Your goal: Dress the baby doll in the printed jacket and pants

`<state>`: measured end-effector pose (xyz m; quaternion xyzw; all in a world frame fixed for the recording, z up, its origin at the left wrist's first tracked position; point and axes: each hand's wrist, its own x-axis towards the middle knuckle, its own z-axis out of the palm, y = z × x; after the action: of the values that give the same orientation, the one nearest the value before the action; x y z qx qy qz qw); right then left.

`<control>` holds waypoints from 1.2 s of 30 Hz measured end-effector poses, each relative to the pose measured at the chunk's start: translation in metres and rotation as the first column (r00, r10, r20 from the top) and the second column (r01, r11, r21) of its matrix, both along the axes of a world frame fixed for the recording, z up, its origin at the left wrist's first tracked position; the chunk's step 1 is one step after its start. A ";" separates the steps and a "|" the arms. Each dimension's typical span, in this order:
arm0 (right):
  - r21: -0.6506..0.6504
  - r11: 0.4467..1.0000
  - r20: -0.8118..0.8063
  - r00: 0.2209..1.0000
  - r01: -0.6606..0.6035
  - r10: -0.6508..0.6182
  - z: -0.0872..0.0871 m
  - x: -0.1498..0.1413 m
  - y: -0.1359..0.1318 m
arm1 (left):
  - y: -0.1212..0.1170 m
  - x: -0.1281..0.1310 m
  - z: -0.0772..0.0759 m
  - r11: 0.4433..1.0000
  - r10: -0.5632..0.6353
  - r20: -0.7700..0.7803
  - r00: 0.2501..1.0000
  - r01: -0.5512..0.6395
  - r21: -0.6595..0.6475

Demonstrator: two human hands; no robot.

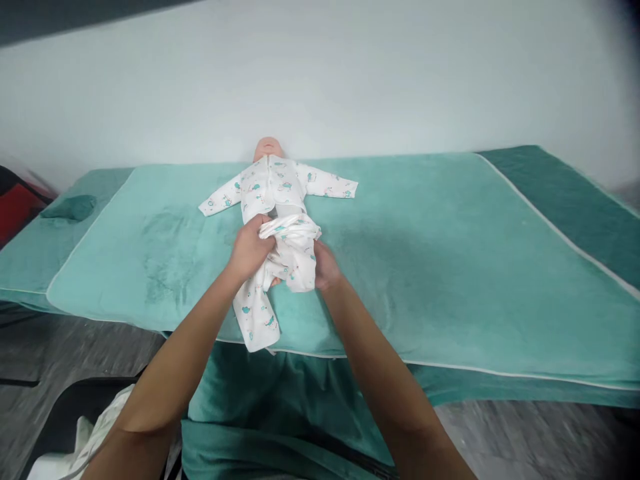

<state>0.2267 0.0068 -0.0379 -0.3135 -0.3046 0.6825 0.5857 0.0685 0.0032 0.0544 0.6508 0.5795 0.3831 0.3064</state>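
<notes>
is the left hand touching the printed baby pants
Touching; the head view shows the left hand gripping the bunched upper edge of the printed baby pants.

Right fingers (319,255) partly hidden behind bunched printed garment (299,259).

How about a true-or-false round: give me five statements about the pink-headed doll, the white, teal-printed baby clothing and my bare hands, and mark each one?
1. Your bare left hand grips bunched white, teal-printed cloth. True.
2. The doll's head points toward you. False: the pink head lies at the far side, by the plain white wall.
3. Your right hand is on a sleeve. False: your bare right hand is at the side of the bunched cloth, fingers partly hidden.
4. Both long white, teal-printed sleeves are spread outward. True.
5. The doll lies on a red blanket. False: it lies on a light-green plush cover.
</notes>
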 end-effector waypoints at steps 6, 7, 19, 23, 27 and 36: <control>-0.049 0.998 -0.145 0.988 0.044 -0.051 0.000 -0.004 0.001 | 0.029 0.014 -0.003 0.981 0.129 0.030 0.991 -0.132 0.145; -0.049 0.995 -0.132 0.987 0.083 -0.089 -0.001 -0.005 0.001 | 0.033 0.015 -0.002 0.978 0.141 0.022 0.990 -0.142 0.152; 0.284 0.890 0.501 0.736 0.356 -0.454 0.001 0.012 0.056 | 0.060 -0.001 -0.006 0.996 0.045 0.105 0.993 -0.053 0.077; 0.349 0.903 0.476 0.783 0.250 -0.401 0.006 0.027 0.062 | 0.064 -0.024 -0.011 0.969 -0.208 0.343 0.916 0.240 -0.052; 0.459 0.885 0.435 0.848 0.079 -0.302 0.039 0.034 0.057 | 0.066 -0.037 -0.035 0.941 -0.231 0.574 0.785 0.330 -0.073; 0.187 0.809 0.843 0.514 -0.557 0.158 0.094 -0.010 0.075 | 0.064 -0.042 -0.061 0.968 -0.161 0.595 0.788 0.244 -0.062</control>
<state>0.2163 0.0814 0.0561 -0.3714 -0.7361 0.4907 0.2820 0.0262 0.0674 -0.0063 0.5374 0.4081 0.4893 0.5525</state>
